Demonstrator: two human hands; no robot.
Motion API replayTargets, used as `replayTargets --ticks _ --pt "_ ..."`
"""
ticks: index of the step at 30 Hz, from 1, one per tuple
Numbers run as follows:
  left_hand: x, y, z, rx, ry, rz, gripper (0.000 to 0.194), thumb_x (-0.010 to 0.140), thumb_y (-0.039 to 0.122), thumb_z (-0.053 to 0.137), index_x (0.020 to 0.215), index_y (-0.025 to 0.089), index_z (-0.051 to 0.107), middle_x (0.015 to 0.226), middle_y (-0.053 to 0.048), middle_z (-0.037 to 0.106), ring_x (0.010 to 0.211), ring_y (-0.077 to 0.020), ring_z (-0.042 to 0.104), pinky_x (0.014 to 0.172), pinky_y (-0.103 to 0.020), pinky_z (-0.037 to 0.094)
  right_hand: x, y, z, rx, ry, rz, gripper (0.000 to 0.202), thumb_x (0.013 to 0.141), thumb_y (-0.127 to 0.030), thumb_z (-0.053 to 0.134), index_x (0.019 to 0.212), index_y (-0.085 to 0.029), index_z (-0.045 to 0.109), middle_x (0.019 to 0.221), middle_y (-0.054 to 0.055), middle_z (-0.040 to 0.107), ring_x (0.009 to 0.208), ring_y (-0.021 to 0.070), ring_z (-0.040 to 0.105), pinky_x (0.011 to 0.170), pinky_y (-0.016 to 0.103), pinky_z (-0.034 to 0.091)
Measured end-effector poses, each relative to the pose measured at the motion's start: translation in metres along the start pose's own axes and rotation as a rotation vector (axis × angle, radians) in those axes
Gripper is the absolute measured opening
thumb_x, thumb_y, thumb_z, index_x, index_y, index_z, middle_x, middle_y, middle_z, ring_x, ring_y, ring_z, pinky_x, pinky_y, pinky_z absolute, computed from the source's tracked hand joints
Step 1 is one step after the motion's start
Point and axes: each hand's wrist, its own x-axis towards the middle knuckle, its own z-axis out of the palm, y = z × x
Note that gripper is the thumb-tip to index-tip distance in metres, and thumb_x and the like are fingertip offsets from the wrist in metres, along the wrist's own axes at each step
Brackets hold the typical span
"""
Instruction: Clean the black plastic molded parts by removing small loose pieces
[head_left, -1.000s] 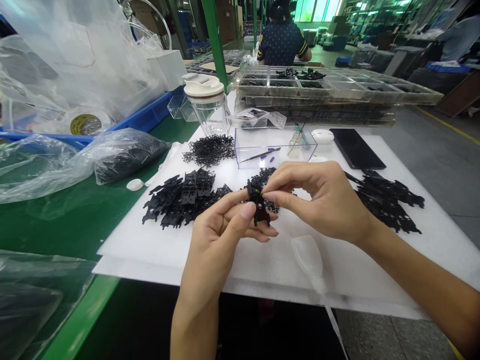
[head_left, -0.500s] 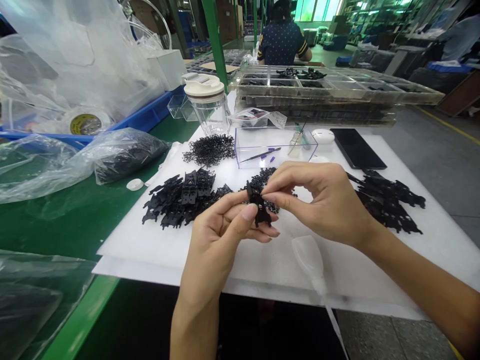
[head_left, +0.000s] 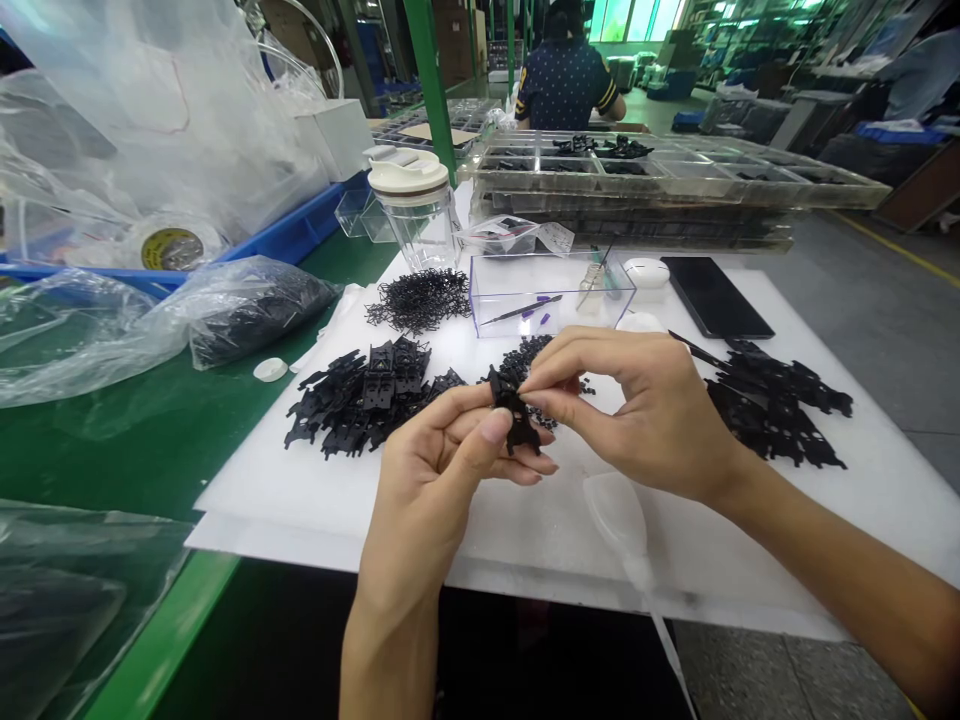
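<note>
Between thumb and fingers, my left hand (head_left: 442,470) grips a small black plastic part (head_left: 519,428), tilted above the white board (head_left: 525,540). The thumb and forefinger of my right hand (head_left: 637,410) are pinched together at the part's upper right edge; whatever lies between those fingertips is too small or hidden to make out. Behind the hands is a heap of tiny black pieces (head_left: 529,350), partly covered by them. A pile of flat black plastic parts (head_left: 352,400) lies to the left, and another pile of black parts (head_left: 784,405) to the right.
Further back are a heap of thin black bent pieces (head_left: 420,300), a clear box (head_left: 487,310) with tweezers, a lidded cup (head_left: 412,210) and a black phone (head_left: 716,298). A divided clear tray (head_left: 675,180) stands behind. Plastic bags (head_left: 255,300) lie left; a white cable (head_left: 622,520) crosses the front.
Both hands and the black part have shifted very slightly left. My right hand has turned a little, its fingertips still pinched at the part's edge.
</note>
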Motion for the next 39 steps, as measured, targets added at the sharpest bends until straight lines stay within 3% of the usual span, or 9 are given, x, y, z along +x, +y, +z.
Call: replayTargets --ticks 20,24,30,39 --pt "-0.0002 -0.0007 -0.0020 -0.038 0.003 0.019 0.014 0.089 0.027 0.080 0.100 0.020 0.073 0.074 -0.002 0.082 0.062 -0.0149 0.077 0.061 -0.017 0.062 -0.0013 -0.0034 0.0076 0.206 0.040 0.122 0.009 0.091 -0.008 0.072 0.087 -0.016 0.074 0.084 0.002 0.072 0.073 0.0142 0.068 0.066 0.029 0.059" --pt "-0.0006 -0.0006 -0.0028 -0.029 -0.055 0.028 0.012 0.093 0.026 0.075 0.102 0.020 0.077 0.082 -0.004 0.082 0.065 -0.0156 0.078 0.061 -0.018 0.063 -0.0014 -0.0040 0.0076 0.288 0.066 0.182 0.007 0.092 -0.010 0.071 0.089 -0.016 0.075 0.086 0.004 0.074 0.074 0.0154 0.070 0.064 0.029 0.061" --pt "-0.0003 -0.0028 -0.0097 -0.043 -0.113 0.004 0.011 0.098 0.024 0.070 0.106 0.022 0.076 0.084 -0.002 0.083 0.069 -0.0126 0.078 0.062 -0.013 0.060 -0.0018 -0.0041 0.0073 0.307 0.061 0.165 0.008 0.091 -0.009 0.071 0.088 -0.014 0.075 0.085 0.004 0.073 0.074 0.0148 0.069 0.064 0.029 0.059" --pt "-0.0007 -0.0010 -0.0072 -0.047 -0.096 0.006 0.011 0.097 0.023 0.071 0.105 0.021 0.077 0.082 -0.003 0.083 0.067 -0.0121 0.078 0.060 -0.011 0.059 -0.0007 -0.0050 0.0066 0.289 0.058 0.160 0.011 0.091 -0.006 0.070 0.087 -0.016 0.075 0.086 0.004 0.072 0.076 0.0152 0.069 0.066 0.031 0.058"
